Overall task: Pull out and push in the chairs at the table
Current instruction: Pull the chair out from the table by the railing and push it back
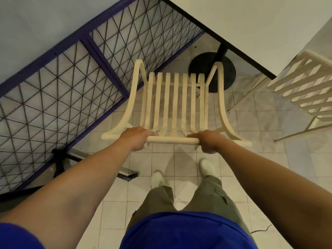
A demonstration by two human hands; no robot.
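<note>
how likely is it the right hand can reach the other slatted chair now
Probably yes, once it lets go: the right hand grips the near chair; the other chair stands to its right, nothing between.

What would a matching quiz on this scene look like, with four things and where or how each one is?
Things:
1. cream slatted chair
2. black round table base
3. wire mesh panel
4. second chair

Places or states:
a. along the left, in a blue frame
b. top rail gripped by left hand and right hand
c. on the tiles under the white table
d. at the right edge, untouched

Pairs: 1-b, 2-c, 3-a, 4-d
</note>
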